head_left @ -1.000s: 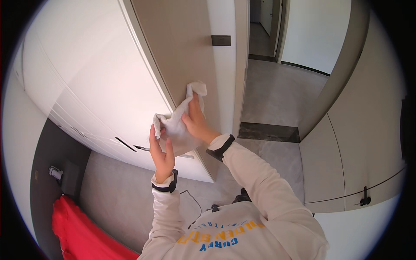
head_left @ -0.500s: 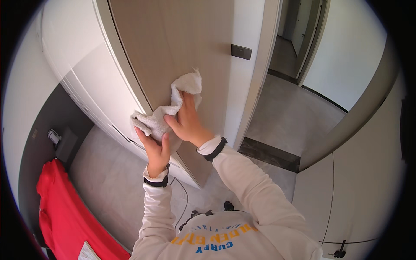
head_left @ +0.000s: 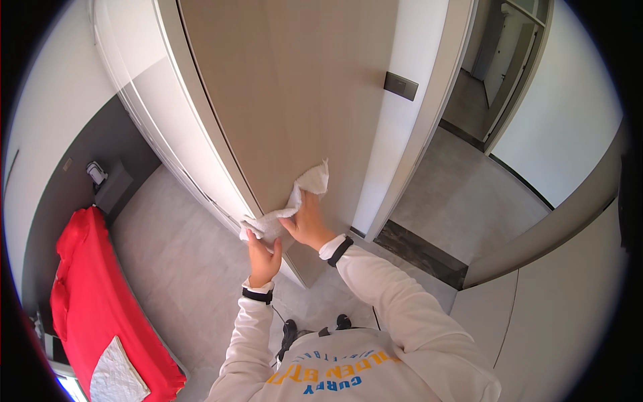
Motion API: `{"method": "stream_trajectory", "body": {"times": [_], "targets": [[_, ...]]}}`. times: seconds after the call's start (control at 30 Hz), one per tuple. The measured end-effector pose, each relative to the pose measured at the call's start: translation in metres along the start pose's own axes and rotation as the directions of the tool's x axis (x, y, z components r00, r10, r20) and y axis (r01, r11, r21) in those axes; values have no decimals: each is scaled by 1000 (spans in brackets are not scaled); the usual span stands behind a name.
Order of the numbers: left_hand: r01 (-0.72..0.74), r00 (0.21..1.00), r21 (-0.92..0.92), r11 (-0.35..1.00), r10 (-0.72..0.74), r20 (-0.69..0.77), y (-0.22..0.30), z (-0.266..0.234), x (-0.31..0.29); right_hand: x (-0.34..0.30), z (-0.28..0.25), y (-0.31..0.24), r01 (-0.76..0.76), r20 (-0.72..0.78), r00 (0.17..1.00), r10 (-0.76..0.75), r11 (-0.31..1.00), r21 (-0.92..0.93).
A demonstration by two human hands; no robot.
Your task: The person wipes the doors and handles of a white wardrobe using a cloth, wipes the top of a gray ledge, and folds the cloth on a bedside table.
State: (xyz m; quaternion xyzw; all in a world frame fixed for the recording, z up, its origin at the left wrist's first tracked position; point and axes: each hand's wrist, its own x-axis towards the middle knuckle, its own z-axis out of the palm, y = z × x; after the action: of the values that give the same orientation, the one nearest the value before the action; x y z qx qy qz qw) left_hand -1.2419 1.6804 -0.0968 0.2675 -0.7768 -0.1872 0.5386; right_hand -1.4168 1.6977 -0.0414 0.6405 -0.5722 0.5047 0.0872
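A white cloth lies pressed against the lower part of a tall beige door panel. My right hand holds the cloth's upper part flat on the panel. My left hand grips the cloth's lower left end near the panel's edge. Both hands wear dark wristbands over white sleeves.
White cabinet fronts stand left of the panel. A dark switch plate sits on the white door frame, with an open doorway to the right. A red cover with a folded grey cloth lies at lower left. Grey tile floor below.
Both hands and the cloth have moved down the panel and slightly right. The view has tilted, so more of the panel and the doorway shows above.
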Motion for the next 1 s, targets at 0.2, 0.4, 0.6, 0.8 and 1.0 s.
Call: {"method": "stream_trajectory", "body": {"times": [0.2,0.4,0.6,0.8,1.0], "targets": [[272,957,-66,960,-262,123,5,-7,-32,-56,3,-4,-95,167,980,107,992,-77],[373,924,-160,914,-350,156,-10,-20,-29,-49,3,-36,86,134,988,-78,995,-58],[200,976,-202,959,-178,124,10,-35,25,-8,2,-65,197,-35,979,-199,979,-57],[105,986,-274,956,-63,156,33,-66,75,40,-15,-92,237,-178,953,-247,969,-76],[-149,962,-280,948,204,181,49,-88,127,80,-26,-119,193,-209,958,-196,981,-33]]}}
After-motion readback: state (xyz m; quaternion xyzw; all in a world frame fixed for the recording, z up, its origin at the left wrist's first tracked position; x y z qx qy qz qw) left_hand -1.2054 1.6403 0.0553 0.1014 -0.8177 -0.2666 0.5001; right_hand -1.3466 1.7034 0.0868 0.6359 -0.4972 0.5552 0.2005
